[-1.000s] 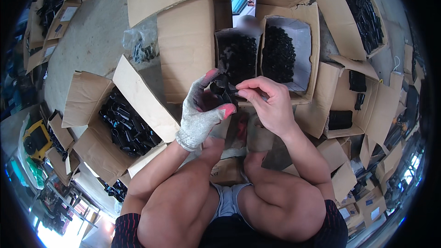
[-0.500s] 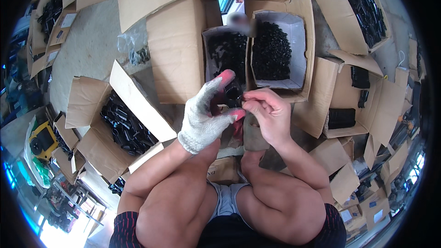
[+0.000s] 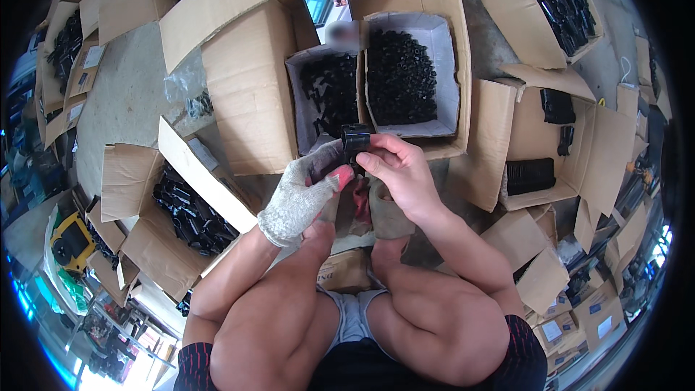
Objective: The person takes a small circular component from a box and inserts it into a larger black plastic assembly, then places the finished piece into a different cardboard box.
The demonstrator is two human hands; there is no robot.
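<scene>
A glossy black, ring-ended plastic part [image 3: 355, 137] is held up in front of me, its kind not clear. My left hand [image 3: 298, 194], in a grey-white knit glove with red fingertips, is closed around its left and lower side. Bare, my right hand [image 3: 407, 179] pinches the part from the right with thumb and forefinger. Whether a smaller piece sits between those fingers is hidden. Just beyond the hands are two lined bins: the left bin [image 3: 293, 101] holds scattered small black pieces, and the right bin [image 3: 447, 51] a deeper heap of small black rings.
Both bins sit in a large open carton [image 3: 250, 94], where a phone [image 3: 324, 11] leans upright. A carton of black parts [image 3: 192, 210] stands left. To the right, another carton [image 3: 485, 145] holds stacked black parts [image 3: 531, 176]. A further carton [image 3: 514, 11] lies far right.
The black part has turned so its ring end points up and away, and both hands have shifted slightly left. The whole view has swung a little, moving the boxes left.
</scene>
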